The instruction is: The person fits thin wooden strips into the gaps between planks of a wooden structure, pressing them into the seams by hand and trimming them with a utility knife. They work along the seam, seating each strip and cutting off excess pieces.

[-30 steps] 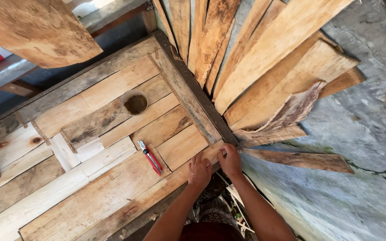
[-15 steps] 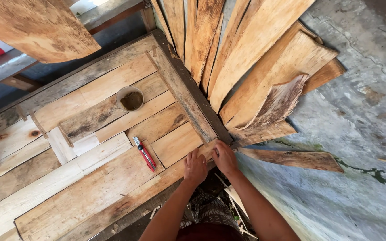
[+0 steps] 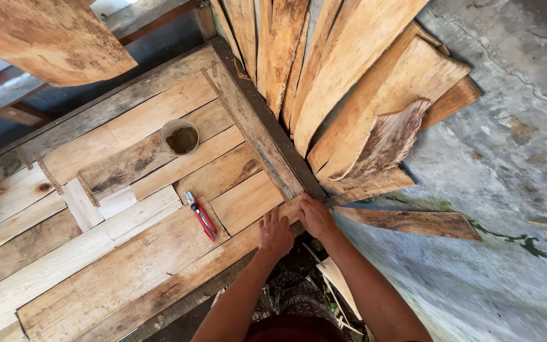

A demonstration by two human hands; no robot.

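Evidently mid-fit, the left hand point(image 3: 276, 233) lay flat and open, gripping nothing, on the plank panel point(image 3: 159, 253)'s near corner, the right hand point(image 3: 316, 216) pressed beside it at the frame joint, red pliers point(image 3: 202, 215) just left, so squaring probably needed steady pressure.

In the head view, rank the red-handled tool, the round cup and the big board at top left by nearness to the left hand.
From the left hand:
1. Red-handled tool, just to its left on the planks.
2. Round cup, farther up and left on the wooden panel.
3. Big board, top-left corner, farthest.
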